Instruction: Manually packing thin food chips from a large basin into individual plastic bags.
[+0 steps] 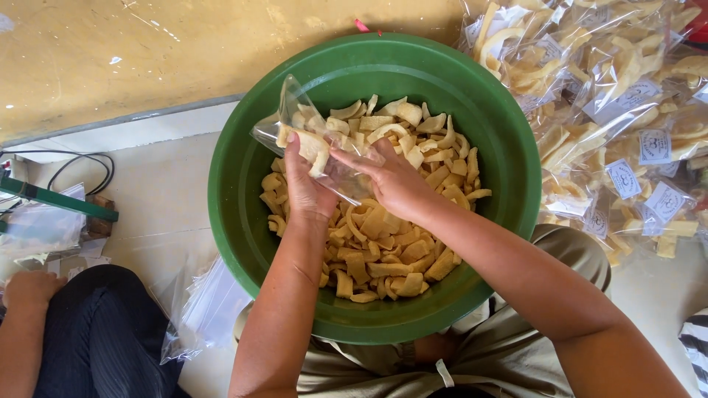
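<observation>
A big green basin (243,206) sits between my knees, filled with pale yellow fried chips (383,258). My left hand (306,188) grips the mouth of a clear plastic bag (291,118) that lies tilted over the chips, partly filled with them. My right hand (391,180) rests against the bag's opening, fingers pointing left into it, touching the plastic and the chips there.
Many sealed clear bags of chips with white labels (612,96) are heaped at the right. A stack of empty clear bags (210,309) lies on the floor at the left. Another person's hand (29,291) and dark trouser knee are at the lower left, near a green-handled tool (51,197) and cable.
</observation>
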